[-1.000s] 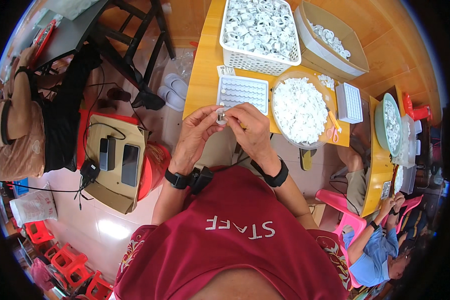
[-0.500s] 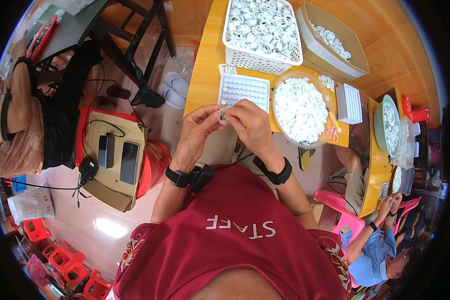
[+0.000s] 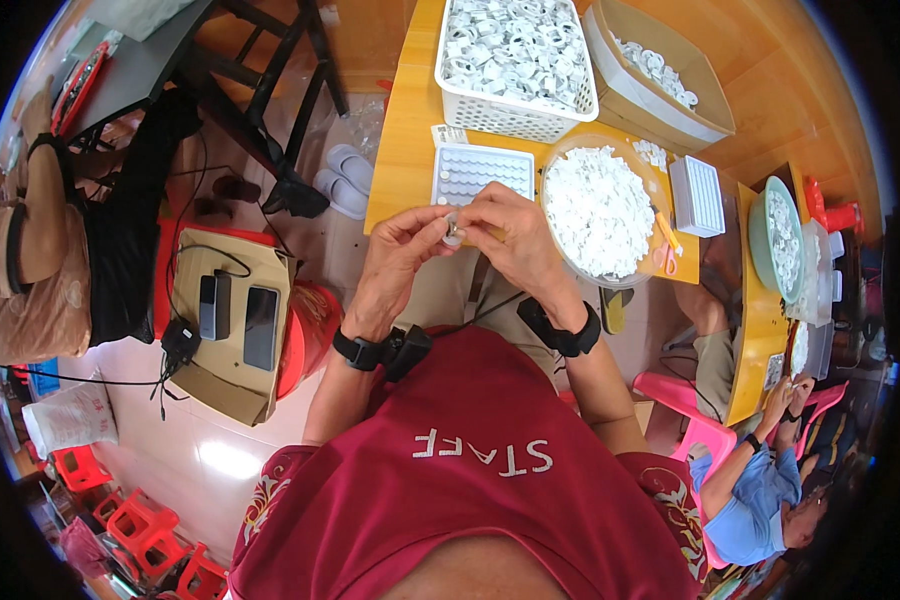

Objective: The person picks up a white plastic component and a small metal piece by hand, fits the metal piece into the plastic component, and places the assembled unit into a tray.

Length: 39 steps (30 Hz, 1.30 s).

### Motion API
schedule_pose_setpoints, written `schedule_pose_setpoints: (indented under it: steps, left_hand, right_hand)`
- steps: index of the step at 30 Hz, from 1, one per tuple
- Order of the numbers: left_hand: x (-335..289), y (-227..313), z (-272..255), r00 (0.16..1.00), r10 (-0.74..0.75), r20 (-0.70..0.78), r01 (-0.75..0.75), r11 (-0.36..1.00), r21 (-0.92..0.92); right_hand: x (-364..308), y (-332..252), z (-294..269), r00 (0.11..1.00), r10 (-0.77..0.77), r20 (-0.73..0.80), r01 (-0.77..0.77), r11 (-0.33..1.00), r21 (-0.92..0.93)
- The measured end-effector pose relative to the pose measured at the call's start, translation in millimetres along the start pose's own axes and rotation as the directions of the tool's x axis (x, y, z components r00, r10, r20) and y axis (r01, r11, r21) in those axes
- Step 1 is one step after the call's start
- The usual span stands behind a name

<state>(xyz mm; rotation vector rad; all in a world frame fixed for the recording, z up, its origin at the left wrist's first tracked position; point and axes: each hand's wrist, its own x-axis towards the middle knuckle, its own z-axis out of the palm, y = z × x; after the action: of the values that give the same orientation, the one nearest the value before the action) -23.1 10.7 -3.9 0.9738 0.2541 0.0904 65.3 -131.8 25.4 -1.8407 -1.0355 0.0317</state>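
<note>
Just in front of the table edge, my left hand (image 3: 402, 258) pinches a small round white plastic part (image 3: 453, 238) between thumb and forefinger. My right hand (image 3: 516, 238) meets it from the other side, fingertips pressed against the same part. Fingers partly cover the piece, so its details do not show. Beyond my hands lies a white tray (image 3: 485, 172) with rows of round hollows; a few small pieces sit along its left side. To the right of it stands a round clear bowl (image 3: 562, 240) heaped with small white pieces (image 3: 600, 210).
A white basket (image 3: 515, 122) of white parts and a cardboard box (image 3: 660, 105) stand at the back. Orange-handled scissors (image 3: 667, 258) lie by the bowl, near a stack of trays (image 3: 698, 196). A cardboard tray (image 3: 232, 370) holds two dark devices at left. Other people sit at both sides.
My right fingers have shifted slightly on the part, and the hand is turned a little more. Both hands stay together at the same place; the whole view has moved slightly.
</note>
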Motion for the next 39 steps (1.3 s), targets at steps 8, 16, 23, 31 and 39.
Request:
schedule_pose_setpoints:
  steps: [8, 16, 23, 31, 39]
  left_hand:
    - [3, -2, 5, 0.996, 0.001, 0.089, -0.009, 0.996, 0.091]
    - [9, -6, 16, 0.984, -0.108, 0.140, 0.131, 0.977, -0.169]
    - [10, -8, 27, 0.979, -0.140, 0.146, 0.137, 0.990, 0.028]
    - [20, -26, 30, 0.960, -0.199, 0.199, 0.207, 0.978, -0.023]
    - [24, -23, 28, 0.967, -0.217, 0.131, 0.221, 0.975, -0.023]
  right_hand:
    - [-10, 13, -1, 0.893, 0.414, 0.174, -0.430, 0.679, 0.594]
    - [-10, -2, -15, 0.856, 0.503, 0.120, -0.407, 0.512, 0.756]
    - [-28, 6, -7, 0.880, 0.470, -0.076, -0.349, 0.746, 0.568]
    - [-48, 9, -15, 0.763, 0.529, -0.373, -0.334, 0.815, 0.473]
    - [-87, 80, -93, 0.702, 0.359, -0.615, -0.593, 0.773, -0.226]
